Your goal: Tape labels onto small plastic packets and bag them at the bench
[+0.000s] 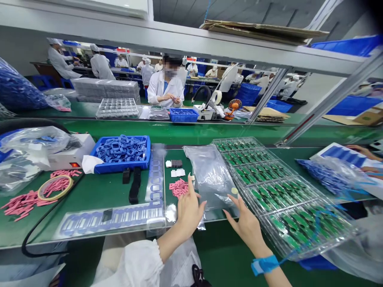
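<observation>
My left hand (189,209) is open, its index finger stretched forward and its thumb apart, between a pile of small pink strips (179,187) and a clear plastic bag (211,171). My right hand (247,226) is open at the bag's right side, thumb and fingers apart, with a blue band (265,265) round the wrist. A small pale yellow piece shows at a fingertip of each hand; what it is I cannot tell. Right of my right hand lies a clear blister tray (281,209) of green circuit boards. White pieces (178,172) and a dark-striped stack (174,163) lie beyond the pink strips.
At left stand a blue bin (122,153) of blue plastic frames, a tape roll (55,188) on more pink strips, and a black cable (44,219). Sheets carrying blue frames (112,218) line the front edge. A co-worker's hand (363,151) is at far right; another person (166,87) sits opposite.
</observation>
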Tool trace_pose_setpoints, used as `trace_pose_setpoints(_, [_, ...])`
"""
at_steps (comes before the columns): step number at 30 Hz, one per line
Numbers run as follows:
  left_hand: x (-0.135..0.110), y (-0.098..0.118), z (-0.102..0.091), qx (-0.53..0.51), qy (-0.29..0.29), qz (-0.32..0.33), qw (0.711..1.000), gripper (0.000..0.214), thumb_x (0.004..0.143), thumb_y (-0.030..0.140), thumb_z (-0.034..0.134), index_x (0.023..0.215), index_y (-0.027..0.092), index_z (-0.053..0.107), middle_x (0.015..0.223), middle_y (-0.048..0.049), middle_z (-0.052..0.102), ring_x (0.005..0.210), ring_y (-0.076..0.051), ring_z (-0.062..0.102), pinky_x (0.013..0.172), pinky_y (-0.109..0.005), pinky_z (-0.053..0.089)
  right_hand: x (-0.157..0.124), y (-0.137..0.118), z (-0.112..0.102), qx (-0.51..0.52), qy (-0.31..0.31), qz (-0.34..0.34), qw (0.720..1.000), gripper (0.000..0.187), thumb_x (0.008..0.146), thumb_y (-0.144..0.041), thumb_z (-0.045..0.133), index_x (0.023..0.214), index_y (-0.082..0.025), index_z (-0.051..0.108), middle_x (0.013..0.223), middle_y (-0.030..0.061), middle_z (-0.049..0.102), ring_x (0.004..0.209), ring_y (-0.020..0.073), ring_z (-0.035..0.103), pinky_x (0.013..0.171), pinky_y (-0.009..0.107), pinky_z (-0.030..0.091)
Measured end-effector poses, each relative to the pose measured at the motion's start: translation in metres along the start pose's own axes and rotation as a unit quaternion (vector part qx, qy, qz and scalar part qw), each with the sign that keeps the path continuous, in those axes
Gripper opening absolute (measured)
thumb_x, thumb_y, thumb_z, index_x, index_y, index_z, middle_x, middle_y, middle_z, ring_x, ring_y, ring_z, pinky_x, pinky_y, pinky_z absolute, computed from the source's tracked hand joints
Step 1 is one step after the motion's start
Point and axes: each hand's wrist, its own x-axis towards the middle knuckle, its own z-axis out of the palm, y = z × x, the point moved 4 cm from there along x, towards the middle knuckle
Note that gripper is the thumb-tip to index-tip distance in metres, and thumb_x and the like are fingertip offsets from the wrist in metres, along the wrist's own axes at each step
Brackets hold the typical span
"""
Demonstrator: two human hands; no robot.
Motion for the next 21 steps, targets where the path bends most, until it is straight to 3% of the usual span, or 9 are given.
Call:
trace_pose_setpoints(3, [0.0, 0.005, 0.002, -0.066, 0.021, -0.027, 0.997, 0.081, 0.081, 0.023, 0.055, 0.146, 0.017, 0.007, 0.077, -0.0013, 0.071, 0.076, -0.022, 0.064, 0.079, -0.038, 0.043, -0.001, -0.004, -0.005, 0.003, 0.042, 0.007, 0.999, 0.089, 0.085, -0.019, 0.06, 0.146, -0.013, -0.004, 0.117, 0.0161, 0.063, 0.103, 0.0255, 0.063, 0.079, 0.037, 0.058])
trace_pose_setpoints(6, [-0.001, 0.016, -0.009, -0.188, 0.043, -0.054, 0.98, 0.092, 0.08, 0.027, 0.06, 0.146, 0.018, -0.004, 0.073, 0.0025, 0.069, 0.072, -0.018, 0.064, 0.079, -0.035, 0.045, 0.008, -0.011, -0.017, 0.008, 0.1, -0.001, 0.995, 0.089, 0.082, -0.011, 0.061, 0.146, -0.015, -0.001, 0.107, 0.0133, 0.068, 0.095, 0.0238, 0.067, 0.078, 0.037, 0.059])
trace_pose_setpoints(12, [0.007, 0.029, -0.031, -0.319, 0.064, -0.049, 0.944, 0.095, 0.078, 0.031, 0.066, 0.145, 0.016, 0.0, 0.068, 0.0023, 0.068, 0.071, -0.016, 0.065, 0.082, -0.033, 0.047, 0.039, -0.025, -0.058, 0.042, 0.156, -0.045, 0.986, 0.089, 0.078, -0.001, 0.063, 0.145, -0.017, 0.007, 0.09, 0.0054, 0.073, 0.083, 0.0202, 0.07, 0.073, 0.033, 0.06])
trace_pose_setpoints(15, [0.011, 0.02, -0.028, -0.38, 0.038, -0.097, 0.919, 0.093, 0.08, 0.04, 0.064, 0.144, 0.015, 0.001, 0.091, -0.0107, 0.072, 0.08, -0.018, 0.068, 0.081, -0.034, 0.05, 0.043, -0.029, -0.076, 0.015, 0.171, -0.039, 0.984, 0.079, 0.076, -0.002, 0.065, 0.142, -0.021, 0.024, 0.08, -0.0014, 0.073, 0.071, 0.0178, 0.071, 0.069, 0.029, 0.06])
trace_pose_setpoints(18, [0.017, 0.008, -0.024, -0.437, 0.049, -0.152, 0.885, 0.097, 0.077, 0.044, 0.067, 0.144, 0.018, 0.001, 0.121, -0.0206, 0.062, 0.094, -0.022, 0.067, 0.082, -0.034, 0.051, 0.032, -0.041, -0.08, -0.007, 0.145, -0.059, 0.988, 0.064, 0.076, -0.004, 0.066, 0.132, -0.026, 0.042, 0.08, -0.0039, 0.073, 0.065, 0.0158, 0.07, 0.069, 0.025, 0.06])
trace_pose_setpoints(21, [0.026, 0.001, -0.026, -0.445, 0.089, -0.161, 0.876, 0.102, 0.074, 0.04, 0.072, 0.143, 0.019, 0.001, 0.125, -0.0202, 0.059, 0.1, -0.022, 0.065, 0.084, -0.034, 0.051, 0.014, -0.055, -0.075, 0.092, 0.087, -0.096, 0.987, 0.068, 0.079, -0.008, 0.064, 0.137, -0.027, 0.035, 0.09, -0.0016, 0.073, 0.075, 0.0167, 0.071, 0.073, 0.025, 0.06])
